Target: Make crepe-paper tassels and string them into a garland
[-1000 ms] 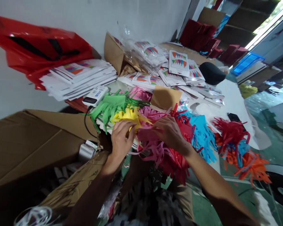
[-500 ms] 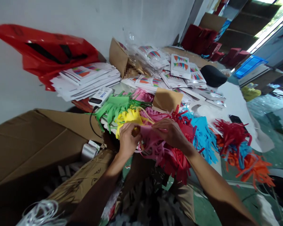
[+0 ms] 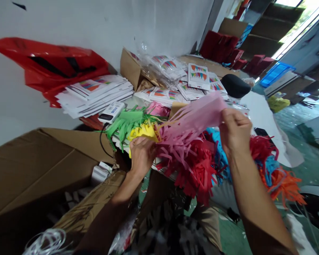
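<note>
Right hand (image 3: 235, 129): grip pinched tight on the uncut edge of the pink fringed tissue-paper sheet (image 3: 194, 118), held above the bench (image 3: 257, 113) pile so the cut strips trail free toward the left hand (image 3: 141, 154). Left hand lies on yellow fringed paper (image 3: 143, 131) at the near edge, likely pinning the stack. Its grip can't be told, fingertips hidden. Red fringed paper (image 3: 199, 166) hangs over the edge below.

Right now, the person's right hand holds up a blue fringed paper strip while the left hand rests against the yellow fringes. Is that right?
Not quite. The head view shows the right hand holding up a pink fringed paper strip, not a blue one. The left hand does rest against the yellow fringes.
</note>
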The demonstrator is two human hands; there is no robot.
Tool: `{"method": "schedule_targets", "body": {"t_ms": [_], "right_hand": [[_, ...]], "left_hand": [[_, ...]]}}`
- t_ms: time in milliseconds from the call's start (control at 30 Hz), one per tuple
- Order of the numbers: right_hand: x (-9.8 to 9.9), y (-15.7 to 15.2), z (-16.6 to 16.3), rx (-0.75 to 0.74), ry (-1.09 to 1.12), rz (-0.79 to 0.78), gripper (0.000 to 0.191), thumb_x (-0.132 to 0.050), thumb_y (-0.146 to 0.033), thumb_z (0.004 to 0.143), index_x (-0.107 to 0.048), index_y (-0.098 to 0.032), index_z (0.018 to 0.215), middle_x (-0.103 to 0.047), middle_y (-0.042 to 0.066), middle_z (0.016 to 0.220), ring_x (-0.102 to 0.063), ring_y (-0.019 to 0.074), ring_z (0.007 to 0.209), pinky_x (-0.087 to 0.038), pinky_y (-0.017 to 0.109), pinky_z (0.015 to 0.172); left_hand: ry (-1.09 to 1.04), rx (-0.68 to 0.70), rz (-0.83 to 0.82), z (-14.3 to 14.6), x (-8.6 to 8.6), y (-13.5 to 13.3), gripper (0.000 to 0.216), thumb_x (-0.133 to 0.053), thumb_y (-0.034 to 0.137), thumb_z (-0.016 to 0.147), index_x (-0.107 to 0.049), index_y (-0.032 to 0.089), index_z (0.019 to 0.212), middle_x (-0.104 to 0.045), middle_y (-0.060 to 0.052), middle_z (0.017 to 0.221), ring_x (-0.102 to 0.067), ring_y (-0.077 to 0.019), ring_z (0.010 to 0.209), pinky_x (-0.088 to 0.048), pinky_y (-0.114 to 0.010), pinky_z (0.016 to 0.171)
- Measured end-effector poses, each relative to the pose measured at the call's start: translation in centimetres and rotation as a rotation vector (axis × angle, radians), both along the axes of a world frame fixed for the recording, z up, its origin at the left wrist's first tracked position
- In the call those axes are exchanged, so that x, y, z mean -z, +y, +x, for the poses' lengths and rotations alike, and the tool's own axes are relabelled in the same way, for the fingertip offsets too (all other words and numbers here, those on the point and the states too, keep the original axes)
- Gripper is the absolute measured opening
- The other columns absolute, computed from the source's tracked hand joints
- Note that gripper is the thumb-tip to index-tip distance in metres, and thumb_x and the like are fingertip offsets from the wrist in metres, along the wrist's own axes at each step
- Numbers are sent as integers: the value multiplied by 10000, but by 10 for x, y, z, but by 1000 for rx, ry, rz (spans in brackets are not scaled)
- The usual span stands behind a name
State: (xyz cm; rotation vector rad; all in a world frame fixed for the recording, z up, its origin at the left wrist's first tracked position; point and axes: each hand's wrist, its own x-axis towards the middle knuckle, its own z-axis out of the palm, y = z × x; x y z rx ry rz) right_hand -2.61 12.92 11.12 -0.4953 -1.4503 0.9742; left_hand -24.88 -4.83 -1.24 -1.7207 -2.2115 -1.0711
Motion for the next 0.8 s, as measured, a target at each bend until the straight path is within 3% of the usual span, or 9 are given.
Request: {"method": "schedule_targets", "body": {"t_ms": [100, 167, 267, 333, 433, 533, 667, 733, 800], "right_hand": [[-34, 2, 36, 38, 201, 109, 247, -866, -265, 823, -703, -186, 655, -512, -69, 596, -463, 69, 555, -392, 257, 627], [-48, -6, 62, 176, 242, 256, 259, -861, -256, 827, -713, -184, 628, -455, -78, 551, -420, 59, 525, -350, 269, 619], [-48, -36, 91, 507, 158, 512, 108, -872, -285, 810, -818, -214, 751, -607, -37, 615, -548, 110, 577, -384, 320, 636], [-37, -64, 97, 628, -29, 574, 23, -828, -246, 854, -846, -260, 848, -713, 0, 723, -649, 174, 675, -466, 384, 703], [-16, -104, 95, 520, -353, 507, 258, -751, -126, 894, -826, -343, 1011, -775, 13, 909, -707, 233, 849, -538, 475, 843], [1, -127, 92, 440, -452, 485, 355, -729, -84, 897, -792, -371, 1096, -783, 18, 985, -715, 247, 886, -561, 484, 848], [13, -139, 100, 423, -478, 453, 343, -717, -105, 918, -777, -357, 1142, -785, 40, 997, -722, 256, 899, -576, 470, 811], [15, -144, 110, 393, -491, 423, 312, -711, -130, 933, -777, -357, 1137, -785, 41, 1007, -723, 253, 918, -576, 468, 835], [14, -148, 121, 266, -537, 361, 254, -705, -203, 959, -772, -351, 1153, -783, 48, 1055, -723, 257, 976, -572, 464, 881]], "left_hand": [[41, -15, -47, 0, -3, 1, 99, -708, 165, 839, -633, 225, 815, -687, -41, 815, -630, -289, 943, -376, -497, 994], [49, -39, -66, 0, -7, -2, 146, -728, 179, 818, -667, 222, 943, -717, -69, 926, -632, -321, 997, -384, -528, 1010], [4, -35, 37, 7, -27, -9, 358, -700, 212, 858, -646, 215, 1212, -709, -111, 1156, -615, -342, 1118, -425, -527, 1008], [-75, 35, 202, 19, -51, -16, 340, -640, 192, 906, -634, 221, 1245, -692, -102, 1191, -618, -309, 1140, -462, -494, 1010], [-263, 240, 388, 49, -89, -23, 235, -612, 259, 981, -649, 253, 1213, -678, -78, 1200, -621, -271, 1177, -493, -477, 1049], [-283, 438, 380, 83, -113, -22, 350, -708, 434, 944, -641, 308, 1264, -659, -66, 1243, -604, -277, 1218, -513, -477, 1062], [-228, 504, 354, 117, -119, -9, 395, -759, 511, 886, -655, 294, 1199, -686, -53, 1177, -618, -260, 1155, -527, -447, 1022], [-248, 547, 327, 126, -116, -4, 301, -757, 480, 898, -677, 275, 1103, -707, -46, 1107, -629, -250, 1101, -534, -432, 991], [-323, 663, 235, 130, -112, -3, 177, -713, 422, 945, -692, 257, 1009, -721, -40, 1045, -644, -232, 1033, -547, -404, 942]]}}
